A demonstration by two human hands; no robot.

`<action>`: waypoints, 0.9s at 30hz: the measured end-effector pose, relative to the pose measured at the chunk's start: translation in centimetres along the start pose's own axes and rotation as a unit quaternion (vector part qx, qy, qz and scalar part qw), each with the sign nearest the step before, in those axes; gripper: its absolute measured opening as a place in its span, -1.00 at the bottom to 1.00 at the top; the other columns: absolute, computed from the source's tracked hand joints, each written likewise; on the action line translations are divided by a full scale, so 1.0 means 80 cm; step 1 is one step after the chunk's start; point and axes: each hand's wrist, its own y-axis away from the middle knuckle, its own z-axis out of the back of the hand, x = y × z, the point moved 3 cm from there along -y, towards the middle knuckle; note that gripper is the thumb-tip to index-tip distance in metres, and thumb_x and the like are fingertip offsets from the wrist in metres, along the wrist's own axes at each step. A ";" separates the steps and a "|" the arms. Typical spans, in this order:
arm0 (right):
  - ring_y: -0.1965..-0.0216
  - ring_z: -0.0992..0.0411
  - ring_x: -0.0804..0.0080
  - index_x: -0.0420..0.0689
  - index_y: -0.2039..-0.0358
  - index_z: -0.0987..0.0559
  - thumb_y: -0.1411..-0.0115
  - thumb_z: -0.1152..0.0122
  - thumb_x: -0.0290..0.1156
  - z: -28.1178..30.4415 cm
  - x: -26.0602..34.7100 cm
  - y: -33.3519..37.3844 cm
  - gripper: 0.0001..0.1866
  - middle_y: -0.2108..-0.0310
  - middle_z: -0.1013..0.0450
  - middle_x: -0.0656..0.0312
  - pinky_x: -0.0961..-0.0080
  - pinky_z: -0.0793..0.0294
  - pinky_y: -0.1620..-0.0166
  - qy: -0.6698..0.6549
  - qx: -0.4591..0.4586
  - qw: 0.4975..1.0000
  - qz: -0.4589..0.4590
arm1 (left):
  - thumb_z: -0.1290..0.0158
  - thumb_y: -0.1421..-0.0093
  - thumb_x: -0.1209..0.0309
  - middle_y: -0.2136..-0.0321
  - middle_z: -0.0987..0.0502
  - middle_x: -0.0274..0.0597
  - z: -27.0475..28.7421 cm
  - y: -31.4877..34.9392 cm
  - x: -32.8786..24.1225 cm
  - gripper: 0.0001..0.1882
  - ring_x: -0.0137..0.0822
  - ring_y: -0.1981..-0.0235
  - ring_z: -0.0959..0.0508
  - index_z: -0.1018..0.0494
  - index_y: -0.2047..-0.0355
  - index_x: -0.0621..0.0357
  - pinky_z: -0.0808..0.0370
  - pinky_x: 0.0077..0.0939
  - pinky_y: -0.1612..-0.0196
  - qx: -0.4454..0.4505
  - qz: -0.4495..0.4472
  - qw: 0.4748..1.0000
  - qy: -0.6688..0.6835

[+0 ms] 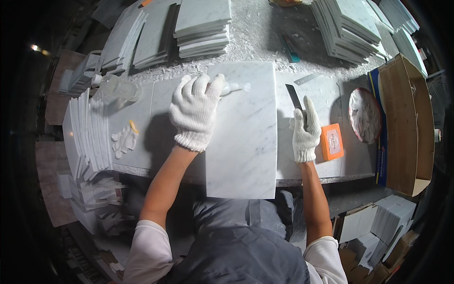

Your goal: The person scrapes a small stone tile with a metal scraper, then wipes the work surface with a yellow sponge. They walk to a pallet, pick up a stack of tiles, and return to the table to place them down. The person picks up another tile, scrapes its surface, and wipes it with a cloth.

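A white marble tile (246,137) with grey veins lies in front of me, its near end jutting past the bench edge. My left hand (195,111), in a white knit glove, is closed round a small squeeze bottle with a translucent nozzle (232,88); the bottle's body is mostly hidden by the fingers. The nozzle points right, over the far part of the tile. My gloved right hand (306,132) is beside the tile's right edge, gripping a thin, flat dark blade (293,97) that points up and away. Just right of that hand stands an orange box (332,142).
Stacked tiles (203,28) line the back, with another stack (347,31) at far right and upright slabs (87,135) at left. Around the bench are a clear bottle (122,89), crumpled white cloth (125,140), green-handled tool (290,49), metal strip (307,78), round dish (364,116) and cardboard box (402,128).
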 end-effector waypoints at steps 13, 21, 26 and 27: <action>0.48 -0.32 0.77 -0.06 -0.35 -0.42 -0.36 -0.25 -0.47 0.002 -0.005 -0.002 -0.45 0.31 -0.45 0.44 0.75 -0.44 0.42 0.042 -0.002 0.999 0.021 | -0.25 -0.05 0.33 0.26 -0.48 -0.41 0.009 -0.008 -0.003 -0.63 -0.35 0.13 -0.56 -0.56 0.08 -0.20 -0.54 -0.27 -0.09 -0.039 -0.038 0.998 -0.009; 0.47 -0.36 0.76 -0.05 -0.34 -0.43 -0.37 -0.26 -0.45 0.003 -0.006 -0.003 -0.46 0.27 -0.49 0.41 0.75 -0.48 0.41 0.034 0.000 0.999 0.013 | -0.32 -0.01 0.36 0.17 -0.49 -0.40 0.002 -0.003 0.000 -0.49 -0.28 0.06 -0.55 -0.55 -0.02 -0.21 -0.51 -0.19 -0.17 0.012 -0.031 0.999 0.001; 0.47 -0.37 0.76 -0.06 -0.34 -0.43 -0.37 -0.26 -0.44 0.002 -0.006 -0.003 -0.46 0.27 -0.49 0.41 0.75 -0.48 0.41 0.021 -0.003 1.000 0.012 | -0.36 0.01 0.37 0.11 -0.50 -0.41 -0.001 0.001 0.001 -0.43 -0.24 0.00 -0.53 -0.55 -0.08 -0.24 -0.48 -0.15 -0.22 0.030 -0.026 0.999 0.003; 0.47 -0.36 0.76 -0.06 -0.34 -0.43 -0.37 -0.26 -0.44 0.002 -0.006 -0.003 -0.46 0.27 -0.49 0.41 0.75 -0.48 0.41 0.031 -0.005 0.999 0.015 | -0.36 0.00 0.37 0.11 -0.50 -0.41 0.000 0.001 0.000 -0.43 -0.24 0.00 -0.53 -0.55 -0.07 -0.24 -0.48 -0.16 -0.22 0.027 -0.024 0.999 0.001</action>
